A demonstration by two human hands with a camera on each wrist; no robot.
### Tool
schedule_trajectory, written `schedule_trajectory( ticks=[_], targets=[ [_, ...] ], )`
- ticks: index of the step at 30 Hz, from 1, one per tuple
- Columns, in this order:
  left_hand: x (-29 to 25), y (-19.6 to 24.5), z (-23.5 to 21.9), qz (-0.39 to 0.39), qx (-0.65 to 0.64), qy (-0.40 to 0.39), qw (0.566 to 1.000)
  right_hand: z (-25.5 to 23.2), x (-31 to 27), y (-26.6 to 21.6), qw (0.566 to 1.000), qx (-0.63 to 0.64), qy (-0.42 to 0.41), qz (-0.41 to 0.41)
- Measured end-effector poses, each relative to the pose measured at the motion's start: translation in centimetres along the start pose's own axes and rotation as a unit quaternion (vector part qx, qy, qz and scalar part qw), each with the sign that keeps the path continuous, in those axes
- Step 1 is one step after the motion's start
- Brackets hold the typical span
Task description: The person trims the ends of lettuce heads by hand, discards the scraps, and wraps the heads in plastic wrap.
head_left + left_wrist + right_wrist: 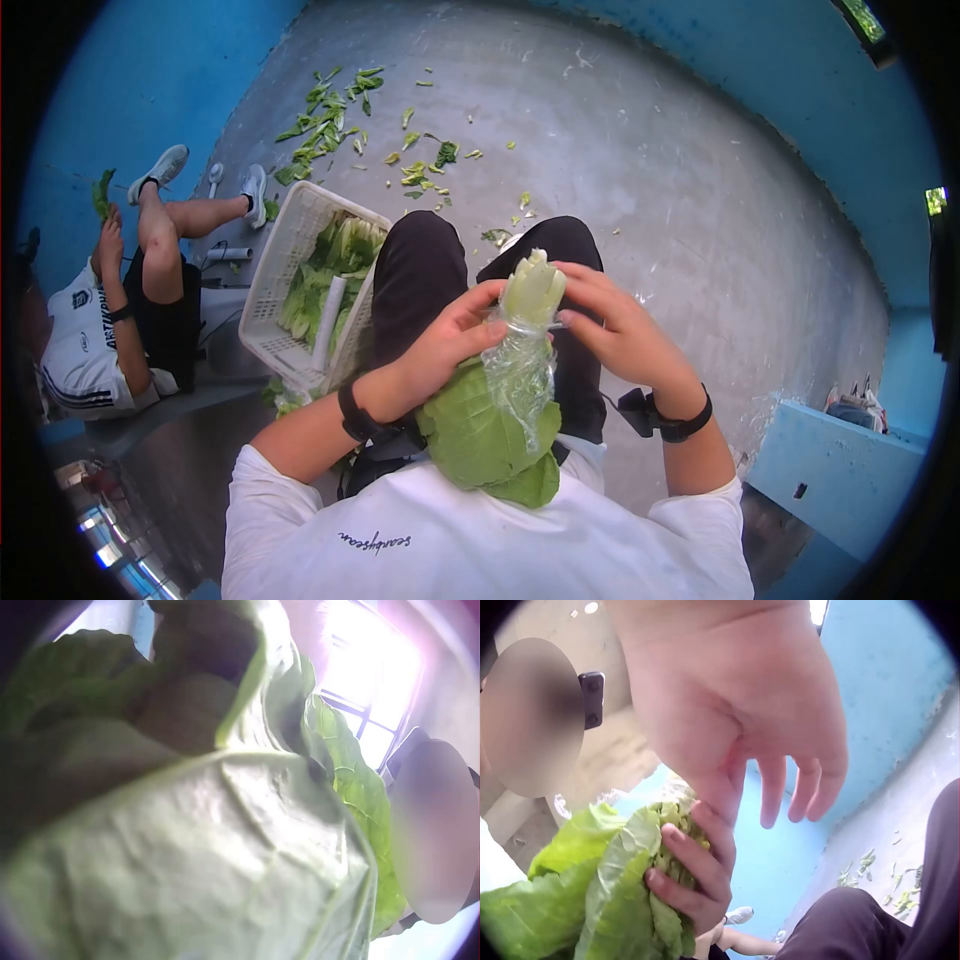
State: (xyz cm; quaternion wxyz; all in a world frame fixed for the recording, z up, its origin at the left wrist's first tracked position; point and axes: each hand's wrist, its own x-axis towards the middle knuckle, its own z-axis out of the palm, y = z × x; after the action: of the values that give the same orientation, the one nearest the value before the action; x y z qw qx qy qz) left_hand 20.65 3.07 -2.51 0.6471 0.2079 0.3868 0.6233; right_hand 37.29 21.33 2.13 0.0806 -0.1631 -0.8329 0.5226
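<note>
Head view showed the left hand (pixel 440 345) gripping a cabbage (pixel 490 430) over the lap while the right hand (pixel 610 325) pinched its plastic wrap (pixel 520 365). Unwrapping seemed underway; peeling the film downward looked next.

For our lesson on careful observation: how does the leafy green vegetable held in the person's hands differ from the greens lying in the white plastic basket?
The held leafy green vegetable is gripped by both hands, the left hand and the right hand, cut stem end pointing away from the person; the greens in the white plastic basket lie untouched. The held one has clear plastic film around its stalk; the basket greens show none. Both are pale-stemmed with green leaves.
</note>
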Motion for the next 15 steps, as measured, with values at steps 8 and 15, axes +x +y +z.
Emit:
schedule_trajectory(
  ticks=[8, 15],
  targets=[
    [-0.3, 0.4, 0.8, 0.060, 0.002, 0.087, 0.994, 1.6, -2.1, -5.8, 0.990, -0.047, 0.118, -0.063],
    [-0.9, 1.0, 0.7, -0.009, -0.055, 0.035, 0.998, 1.4, -3.3, -5.2, 0.987, -0.067, 0.099, -0.103]
  ],
)
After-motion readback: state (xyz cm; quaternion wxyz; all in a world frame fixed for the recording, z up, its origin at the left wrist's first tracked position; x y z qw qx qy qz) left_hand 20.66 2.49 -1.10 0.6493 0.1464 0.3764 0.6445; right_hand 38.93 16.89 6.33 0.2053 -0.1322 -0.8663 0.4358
